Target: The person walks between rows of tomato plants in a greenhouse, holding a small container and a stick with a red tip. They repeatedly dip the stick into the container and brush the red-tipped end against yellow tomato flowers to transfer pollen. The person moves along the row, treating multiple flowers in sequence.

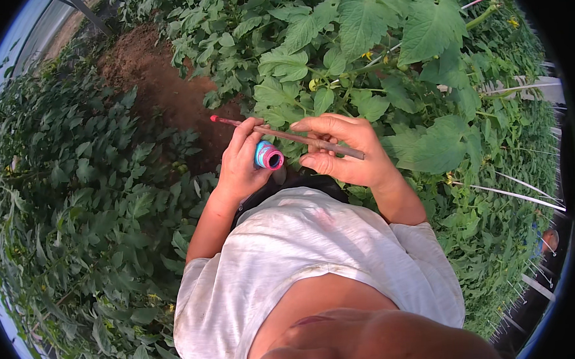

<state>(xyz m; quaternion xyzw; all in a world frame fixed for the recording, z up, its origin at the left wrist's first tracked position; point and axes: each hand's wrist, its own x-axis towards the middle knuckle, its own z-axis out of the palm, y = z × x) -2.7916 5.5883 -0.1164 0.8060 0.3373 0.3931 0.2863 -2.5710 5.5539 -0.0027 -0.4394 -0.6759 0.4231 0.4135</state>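
My left hand point(241, 157) is closed around a small blue and pink bottle point(263, 154), whose open, pink-smeared mouth faces up. The same hand also grips a thin brown stick point(295, 138) between its fingers. A red, wet-looking tip point(214, 118) sticks out past the left hand. The stick's plain end reaches across the palm of my right hand point(347, 147). The right thumb and forefinger are spread on either side of the stick, with a gap to it; the other fingers curl behind it. Whether the stick touches the right palm cannot be told.
Tomato plants point(357, 24) with yellow flowers and a small green tomato point(314, 84) crowd close ahead and right. White support strings point(508, 195) run through them. More plants point(100, 228) fill the left. Bare brown soil point(160, 83) lies ahead-left, with a post point(88, 14) beyond.
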